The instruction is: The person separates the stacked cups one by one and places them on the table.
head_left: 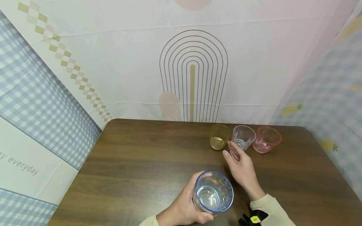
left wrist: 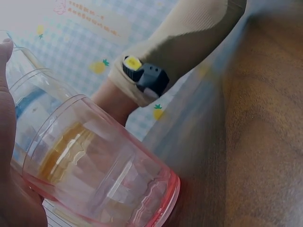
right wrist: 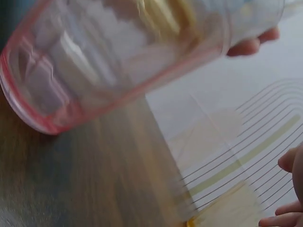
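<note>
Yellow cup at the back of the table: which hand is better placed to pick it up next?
Probably the right hand: it holds nothing and is nearer the yellow cup, while the left hand already grips the stacked cups.

Left hand [head_left: 185, 201] curls in a grip; right hand [head_left: 242, 168] extends forward, fingers [head_left: 238, 150] nearly straight.

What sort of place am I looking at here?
Likely a screened-off indoor work corner: a brown table, a creased printed sheet behind it, and blue checked cloth at either side.
</note>
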{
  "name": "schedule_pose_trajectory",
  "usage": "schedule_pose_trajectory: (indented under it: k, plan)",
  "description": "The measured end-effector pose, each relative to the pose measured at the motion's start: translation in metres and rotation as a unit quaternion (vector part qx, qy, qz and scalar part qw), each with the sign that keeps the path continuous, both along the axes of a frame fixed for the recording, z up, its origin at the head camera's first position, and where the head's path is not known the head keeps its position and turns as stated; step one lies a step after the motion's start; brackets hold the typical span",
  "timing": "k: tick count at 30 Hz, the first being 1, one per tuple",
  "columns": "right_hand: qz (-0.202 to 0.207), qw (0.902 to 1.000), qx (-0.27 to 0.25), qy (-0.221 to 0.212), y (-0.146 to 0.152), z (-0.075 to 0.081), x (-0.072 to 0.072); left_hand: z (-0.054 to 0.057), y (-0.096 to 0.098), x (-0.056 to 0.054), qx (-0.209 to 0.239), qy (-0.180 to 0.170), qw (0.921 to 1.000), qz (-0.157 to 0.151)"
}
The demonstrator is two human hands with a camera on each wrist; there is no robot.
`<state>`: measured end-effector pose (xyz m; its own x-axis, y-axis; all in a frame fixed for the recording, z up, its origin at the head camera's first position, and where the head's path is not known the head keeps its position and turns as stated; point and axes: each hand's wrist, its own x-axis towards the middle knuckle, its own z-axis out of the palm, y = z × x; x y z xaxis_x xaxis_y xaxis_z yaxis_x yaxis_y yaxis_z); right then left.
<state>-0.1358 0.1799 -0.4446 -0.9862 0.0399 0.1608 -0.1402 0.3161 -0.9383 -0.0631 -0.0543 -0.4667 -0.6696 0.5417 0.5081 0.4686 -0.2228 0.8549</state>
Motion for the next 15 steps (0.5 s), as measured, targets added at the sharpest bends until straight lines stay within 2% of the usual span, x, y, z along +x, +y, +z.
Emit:
schedule_pose_trajectory:
  k: [4, 9, 15]
  plan:
    - [0.017, 0.9975, -0.026, 0.063, -0.002, 0.006, 0.01, 0.0, 0.0, -0.001, -0.006, 0.012, 0.9999, 0.008]
    - [0.074, 0.9857, -0.047, 0.144, -0.002, 0.01, 0.022, -0.001, -0.001, -0.001, -0.022, 0.033, 0.9989, 0.023]
    - [0.131, 0.9745, -0.057, 0.173, 0.002, 0.017, 0.037, -0.001, -0.001, -0.001, -0.02, 0.03, 0.9991, 0.02]
